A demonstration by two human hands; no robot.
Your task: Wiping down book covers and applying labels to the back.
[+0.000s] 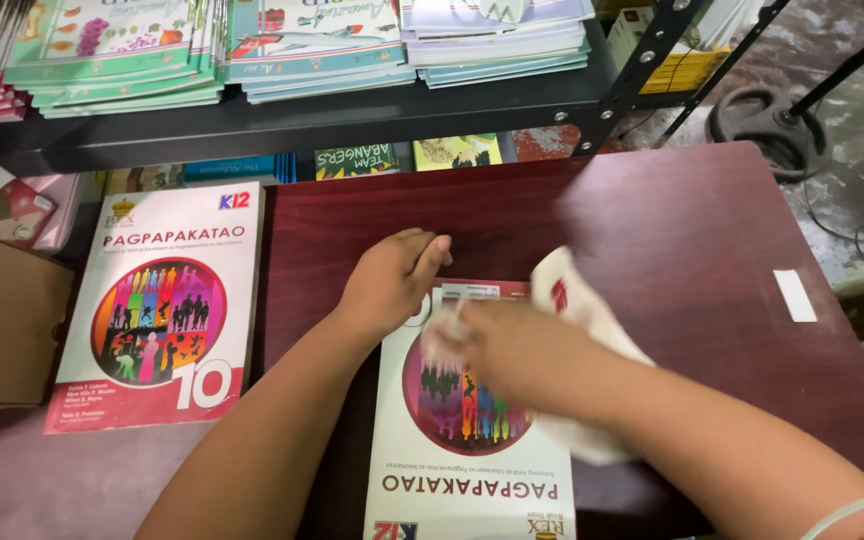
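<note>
Lying lengthwise toward the person, bottom centre of frame, the white textbook (pixel 472 440) is pinned at its far edge by left hand (pixel 389 278), fingers flat; right hand (pixel 497 345), blurred, clutches a white cloth (pixel 582 330) over the cover.

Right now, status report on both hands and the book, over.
Left hand flat on the top edge of the white book. Right hand, blurred, holds a white cloth on the cover. Second matching book lies left, clear of both.
</note>
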